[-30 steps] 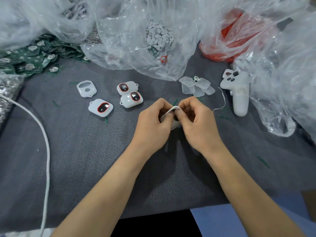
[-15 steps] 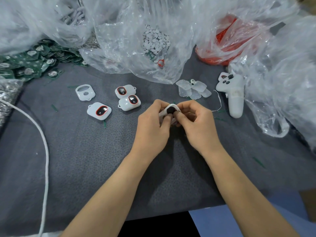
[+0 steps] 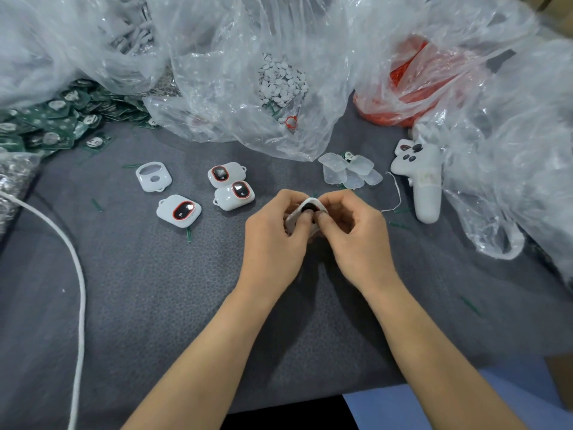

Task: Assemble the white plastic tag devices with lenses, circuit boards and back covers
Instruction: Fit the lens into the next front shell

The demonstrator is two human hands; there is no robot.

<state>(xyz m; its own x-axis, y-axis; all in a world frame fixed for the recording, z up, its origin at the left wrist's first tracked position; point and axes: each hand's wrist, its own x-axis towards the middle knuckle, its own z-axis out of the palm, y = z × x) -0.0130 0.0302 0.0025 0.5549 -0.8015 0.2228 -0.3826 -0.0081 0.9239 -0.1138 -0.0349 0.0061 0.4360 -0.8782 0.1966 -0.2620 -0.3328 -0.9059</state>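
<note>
Grey surface (image 3: 139, 305), clear plastic bags (image 3: 235, 57) along the far edge. Far left: heap of green circuit boards (image 3: 46, 125). Next: empty white shell (image 3: 154, 176), then three lens-fitted tags (image 3: 179, 211) lying flat. Centre: left hand (image 3: 276, 240) and right hand (image 3: 356, 237), fingers curled, pinch one white tag (image 3: 305, 209) between them, dark lens facing up. Right: clear back covers (image 3: 350, 172), white controller (image 3: 424, 184).

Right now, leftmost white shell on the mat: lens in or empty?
Empty: the shell shows open holes, no red-ringed lens like neighbouring tags.

Grey, speckled, cloth-covered table (image 3: 148, 305); soft, even light.
</note>
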